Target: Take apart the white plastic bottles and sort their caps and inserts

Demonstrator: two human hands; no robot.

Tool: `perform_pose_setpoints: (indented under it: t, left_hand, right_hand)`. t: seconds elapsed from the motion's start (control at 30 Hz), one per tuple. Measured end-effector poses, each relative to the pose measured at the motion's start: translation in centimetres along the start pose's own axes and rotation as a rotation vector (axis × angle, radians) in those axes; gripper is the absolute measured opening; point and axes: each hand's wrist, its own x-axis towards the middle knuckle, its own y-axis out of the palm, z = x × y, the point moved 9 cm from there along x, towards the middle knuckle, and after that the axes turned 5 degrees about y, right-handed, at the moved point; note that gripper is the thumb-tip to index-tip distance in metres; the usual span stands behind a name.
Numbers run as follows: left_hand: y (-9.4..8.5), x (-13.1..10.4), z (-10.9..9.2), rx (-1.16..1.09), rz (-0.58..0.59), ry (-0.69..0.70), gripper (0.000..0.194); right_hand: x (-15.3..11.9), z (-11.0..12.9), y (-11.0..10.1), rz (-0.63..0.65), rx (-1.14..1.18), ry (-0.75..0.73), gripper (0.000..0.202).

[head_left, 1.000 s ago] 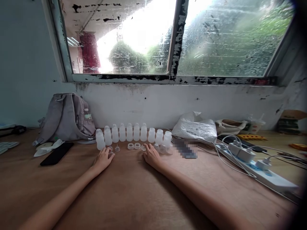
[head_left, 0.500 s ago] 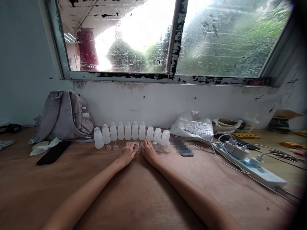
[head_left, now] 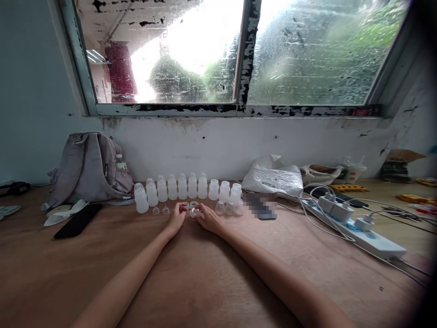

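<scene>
A row of frosted white baby bottles point(head_left: 172, 189) stands along the wall; most carry clear domed tops, while three at the right end, including an open-necked bottle point(head_left: 224, 190), have none. My left hand point(head_left: 176, 220) is closed at a pale bottle ring point(head_left: 185, 206) on the tabletop. Beside it lies a second pale ring point(head_left: 193, 204). My right hand point(head_left: 208, 219) pinches a small clear bottle part point(head_left: 194, 213) just in front of the rings; its exact shape is blurred. Two clear nipples point(head_left: 165, 209) sit left of my hands, and several clear domed covers point(head_left: 229, 208) sit to the right.
A grey backpack point(head_left: 90, 168) leans on the wall at left, with a black phone point(head_left: 78, 221) before it. A silver bag point(head_left: 273, 177), a pixelated dark object point(head_left: 261, 207) and a white power strip point(head_left: 372, 241) with trailing cables lie on the right.
My right hand has shifted left toward my left hand and now holds the clear part. My left hand has drawn back slightly left, uncovering the second ring. The view has shifted a little.
</scene>
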Motion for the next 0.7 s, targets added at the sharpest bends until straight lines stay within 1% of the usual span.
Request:
perform_pose_setpoints:
  t: [0.07, 0.17, 0.3, 0.4, 0.5, 0.6, 0.7]
  left_hand:
    - [0.0, -0.1, -0.3, -0.018, 0.003, 0.006, 0.019]
    - [0.5, -0.3, -1.0, -0.026, 0.044, 0.039, 0.013]
    - [1.2, -0.4, -1.6, -0.022, 0.108, 0.076, 0.017]
    - [1.5, -0.2, -1.7, -0.017, 0.126, 0.081, 0.019]
    - [1.5, -0.1, -1.9, -0.039, 0.124, 0.066, 0.016]
    - [1.1, 0.0, -1.8, -0.095, 0.103, 0.022, 0.011]
    - [1.1, -0.2, -1.5, -0.175, 0.104, -0.042, 0.013]
  right_hand:
    - [0.1, -0.2, 0.4, 0.045, 0.013, 0.013, 0.03]
    - [0.1, -0.3, 0.9, 0.095, 0.029, 0.019, 0.032]
    - [0.2, -0.4, 1.3, 0.121, 0.034, 0.02, 0.029]
    - [0.2, -0.5, 1.3, 0.118, 0.011, 0.03, 0.024]
    - [0.2, -0.4, 1.0, 0.109, 0.008, 0.028, 0.028]
    - [0.1, 0.2, 0.7, 0.108, 0.001, -0.006, 0.034]
    - [-0.1, 0.6, 0.3, 0.062, -0.054, -0.028, 0.022]
